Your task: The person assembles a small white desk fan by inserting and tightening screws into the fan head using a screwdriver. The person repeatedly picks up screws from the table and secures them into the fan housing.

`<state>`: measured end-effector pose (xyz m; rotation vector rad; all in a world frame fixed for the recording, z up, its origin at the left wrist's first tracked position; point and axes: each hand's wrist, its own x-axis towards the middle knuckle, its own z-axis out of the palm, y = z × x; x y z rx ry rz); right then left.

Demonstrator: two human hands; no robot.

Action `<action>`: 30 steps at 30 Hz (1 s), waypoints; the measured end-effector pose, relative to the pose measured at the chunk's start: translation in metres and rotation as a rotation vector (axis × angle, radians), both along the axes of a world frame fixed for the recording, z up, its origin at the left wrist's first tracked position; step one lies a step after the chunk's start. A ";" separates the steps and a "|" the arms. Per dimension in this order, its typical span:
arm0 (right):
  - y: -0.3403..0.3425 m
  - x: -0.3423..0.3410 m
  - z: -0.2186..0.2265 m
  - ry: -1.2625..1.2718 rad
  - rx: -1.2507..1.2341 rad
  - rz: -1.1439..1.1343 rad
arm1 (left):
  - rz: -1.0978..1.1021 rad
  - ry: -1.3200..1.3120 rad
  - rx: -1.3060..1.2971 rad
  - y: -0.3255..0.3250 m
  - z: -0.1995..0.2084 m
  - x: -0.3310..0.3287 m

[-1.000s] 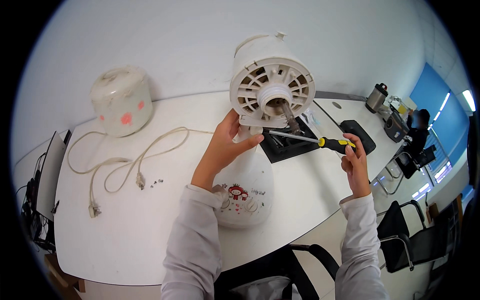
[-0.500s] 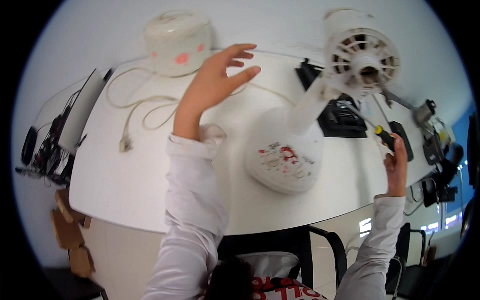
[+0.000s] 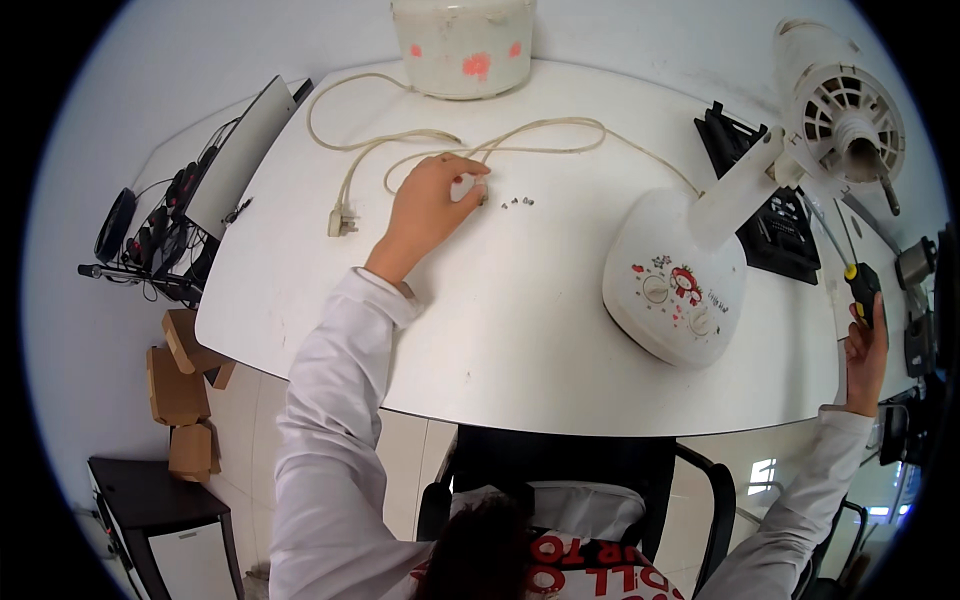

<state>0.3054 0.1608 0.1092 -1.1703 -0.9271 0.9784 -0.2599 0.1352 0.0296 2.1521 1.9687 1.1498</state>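
Observation:
My left hand (image 3: 432, 208) is over the table with thumb and fingertips curled toward each other at the end of a beige cord, beside a plug (image 3: 482, 190). What they pinch, if anything, is hidden. Several small screws (image 3: 515, 203) lie just right of the fingertips. In my right hand (image 3: 866, 350) is a screwdriver (image 3: 864, 285) with a black and yellow handle, its shaft pointing up and left below the fan head. The white desk fan (image 3: 675, 280) stands at the right, its blades and front grille off and its motor shaft bare.
A black tool case (image 3: 775, 235) lies open behind the fan. At the back stands a pale rice cooker (image 3: 465, 55), its cord and plug (image 3: 342, 222) on the white table (image 3: 520, 330). A monitor (image 3: 240, 160) is at the left, cardboard boxes (image 3: 180, 385) on the floor.
My left hand has come down to the tabletop beside the screws, its fingers curling in. The view has shifted, so the fan and rice cooker appear farther right. The screwdriver stays in my right hand.

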 end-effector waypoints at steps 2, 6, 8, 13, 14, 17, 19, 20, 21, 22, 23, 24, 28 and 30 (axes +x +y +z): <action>0.001 0.007 0.003 -0.013 -0.047 0.033 | -0.046 0.045 0.060 0.006 -0.009 0.007; -0.002 0.004 0.013 0.006 -0.196 0.109 | -0.123 0.184 0.037 0.020 -0.015 0.016; -0.001 0.002 0.015 0.005 -0.237 0.141 | -0.116 0.256 0.008 0.024 -0.019 0.018; -0.004 -0.001 0.020 0.025 -0.314 0.154 | -0.054 0.231 -0.097 0.023 -0.030 0.021; -0.006 -0.001 0.022 0.038 -0.320 0.169 | -0.048 0.220 -0.087 0.023 -0.033 0.020; -0.011 -0.023 0.025 0.061 -0.335 0.107 | -0.024 0.189 -0.070 0.024 -0.036 0.016; -0.010 -0.031 0.024 0.120 -0.370 0.111 | -0.008 0.161 -0.077 0.022 -0.037 0.016; -0.008 -0.030 0.019 0.172 -0.400 0.153 | -0.001 0.155 -0.067 0.023 -0.037 0.016; -0.006 -0.029 0.014 0.224 -0.430 0.196 | 0.006 0.149 -0.058 0.024 -0.038 0.016; -0.002 -0.033 0.009 0.173 -0.441 0.191 | 0.014 0.144 -0.052 0.025 -0.040 0.017; -0.002 -0.042 0.008 0.149 -0.445 0.185 | 0.014 0.148 -0.054 0.024 -0.040 0.018; -0.001 -0.047 0.005 0.155 -0.439 0.192 | 0.015 0.151 -0.057 0.024 -0.041 0.019; -0.002 -0.048 -0.014 0.275 -0.430 0.232 | 0.024 0.140 -0.033 0.023 -0.041 0.021; -0.010 -0.049 -0.024 0.319 -0.418 0.215 | 0.027 0.136 -0.023 0.023 -0.042 0.021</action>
